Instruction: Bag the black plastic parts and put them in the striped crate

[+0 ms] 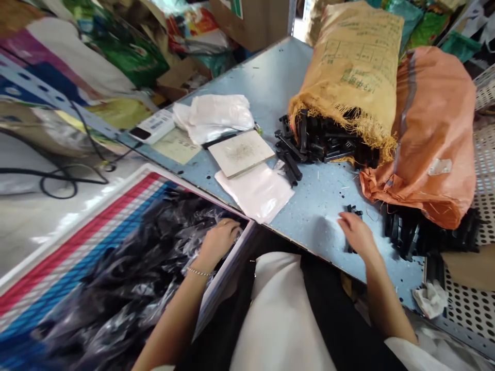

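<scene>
The yellow sack (pixel 346 64) of black parts (pixel 327 141) bears green print (pixel 353 81) (illegible).

black cable (pixel 73 179) — cardboard box (pixel 261 26)

Yellow sack (pixel 356 31) (green print (pixel 353 78)), orange sack (pixel 436 129), black parts (pixel 303 135); speckled blue table (pixel 309 226), red-white-blue striped liner (pixel 93 230)

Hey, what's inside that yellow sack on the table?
Black parts show at the frayed mouth of the yellow sack, some lying just outside on the table; anything deeper is covered.
</scene>
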`<action>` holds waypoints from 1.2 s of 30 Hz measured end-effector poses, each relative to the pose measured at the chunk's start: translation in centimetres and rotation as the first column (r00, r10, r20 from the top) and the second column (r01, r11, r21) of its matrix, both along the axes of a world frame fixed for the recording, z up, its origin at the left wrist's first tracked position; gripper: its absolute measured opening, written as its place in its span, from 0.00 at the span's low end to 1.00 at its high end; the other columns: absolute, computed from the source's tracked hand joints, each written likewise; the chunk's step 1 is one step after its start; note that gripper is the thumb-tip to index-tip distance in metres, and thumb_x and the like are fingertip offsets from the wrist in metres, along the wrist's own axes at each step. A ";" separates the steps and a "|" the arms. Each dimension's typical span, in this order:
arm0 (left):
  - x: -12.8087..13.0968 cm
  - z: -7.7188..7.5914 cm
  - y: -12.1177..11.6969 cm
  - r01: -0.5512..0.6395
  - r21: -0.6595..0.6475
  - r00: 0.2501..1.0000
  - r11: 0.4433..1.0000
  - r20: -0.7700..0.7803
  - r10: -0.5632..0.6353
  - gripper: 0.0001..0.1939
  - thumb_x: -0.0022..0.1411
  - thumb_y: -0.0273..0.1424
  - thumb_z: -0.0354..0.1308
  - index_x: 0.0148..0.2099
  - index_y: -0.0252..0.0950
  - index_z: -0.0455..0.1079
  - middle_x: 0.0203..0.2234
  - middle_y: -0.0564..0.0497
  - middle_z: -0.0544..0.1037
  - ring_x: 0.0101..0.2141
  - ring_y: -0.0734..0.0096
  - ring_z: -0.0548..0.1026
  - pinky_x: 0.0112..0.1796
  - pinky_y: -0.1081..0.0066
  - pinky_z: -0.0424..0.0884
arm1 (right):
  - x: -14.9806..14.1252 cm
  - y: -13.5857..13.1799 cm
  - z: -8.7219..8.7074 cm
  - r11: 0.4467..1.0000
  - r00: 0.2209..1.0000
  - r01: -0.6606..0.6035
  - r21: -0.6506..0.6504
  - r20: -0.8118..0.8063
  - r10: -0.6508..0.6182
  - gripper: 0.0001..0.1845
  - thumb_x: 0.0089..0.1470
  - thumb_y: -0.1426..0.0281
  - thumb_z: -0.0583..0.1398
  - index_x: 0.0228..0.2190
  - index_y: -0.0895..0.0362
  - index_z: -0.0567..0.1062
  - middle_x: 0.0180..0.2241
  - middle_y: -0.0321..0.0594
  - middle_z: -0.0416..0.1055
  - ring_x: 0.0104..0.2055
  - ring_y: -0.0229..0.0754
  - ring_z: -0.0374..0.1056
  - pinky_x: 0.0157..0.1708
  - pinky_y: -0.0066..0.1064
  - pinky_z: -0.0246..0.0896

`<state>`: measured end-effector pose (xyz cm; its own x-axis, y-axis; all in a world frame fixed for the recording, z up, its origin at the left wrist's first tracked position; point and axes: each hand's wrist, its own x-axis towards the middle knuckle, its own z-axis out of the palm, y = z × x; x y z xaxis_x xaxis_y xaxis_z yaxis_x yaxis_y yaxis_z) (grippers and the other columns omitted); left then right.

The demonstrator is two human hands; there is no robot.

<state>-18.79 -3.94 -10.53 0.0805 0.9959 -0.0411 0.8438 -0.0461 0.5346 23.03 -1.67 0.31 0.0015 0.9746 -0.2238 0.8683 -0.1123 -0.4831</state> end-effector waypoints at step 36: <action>5.9 2.5 9.7 0.118 0.246 0.940 0.962 0.284 -0.188 0.34 0.61 0.20 0.48 0.69 0.35 0.57 0.64 0.40 0.63 0.63 0.59 0.64 0.63 0.57 0.65 | -13.8 3.3 -9.5 0.592 -0.308 -0.589 -0.549 -0.525 -0.794 0.16 0.56 0.66 0.64 0.44 0.60 0.71 0.28 0.31 0.64 0.22 0.27 0.54 0.18 0.15 0.58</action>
<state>-12.86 5.74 -8.03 0.2062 0.9513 0.2293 0.6176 -0.3083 0.7236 9.23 1.60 -9.16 -0.7421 0.5445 -0.3908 -0.5619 -0.8233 -0.0801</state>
